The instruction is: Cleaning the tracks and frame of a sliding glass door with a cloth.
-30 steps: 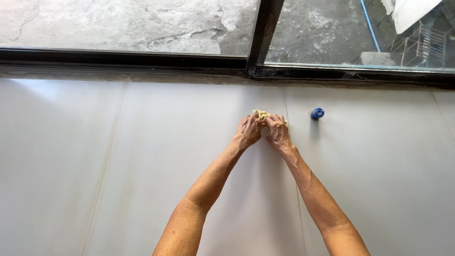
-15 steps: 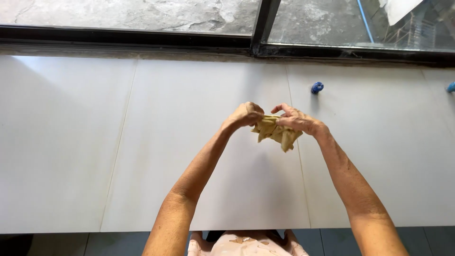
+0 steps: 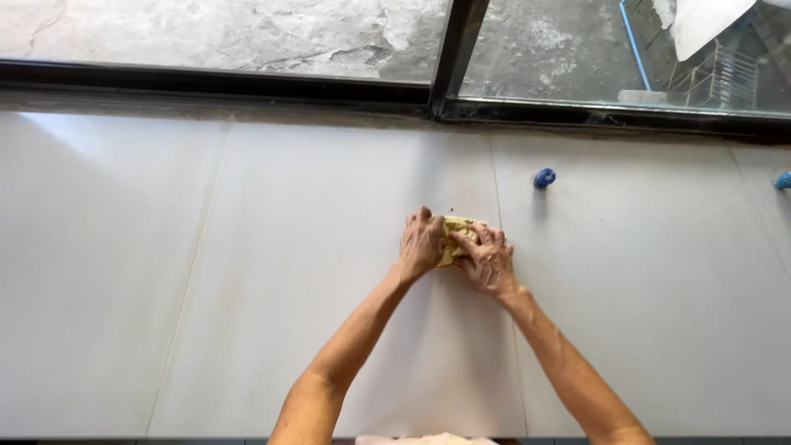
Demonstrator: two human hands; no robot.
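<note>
A crumpled yellow cloth (image 3: 455, 233) lies pressed against the white tiled surface (image 3: 247, 272), right on the seam between two tiles. My left hand (image 3: 421, 243) covers its left side with the fingers flat on it. My right hand (image 3: 488, 259) presses on its right side, fingers curled over the cloth. Most of the cloth is hidden under both hands.
A small blue object (image 3: 544, 177) sits on the tile seam up and to the right of my hands. Another blue object (image 3: 783, 180) shows at the right edge. A dark window frame (image 3: 453, 49) with glass runs along the far side.
Both hands were holding the cloth lifted off the surface half a second ago; now they have pushed it down flat onto the tile seam, further from me.
</note>
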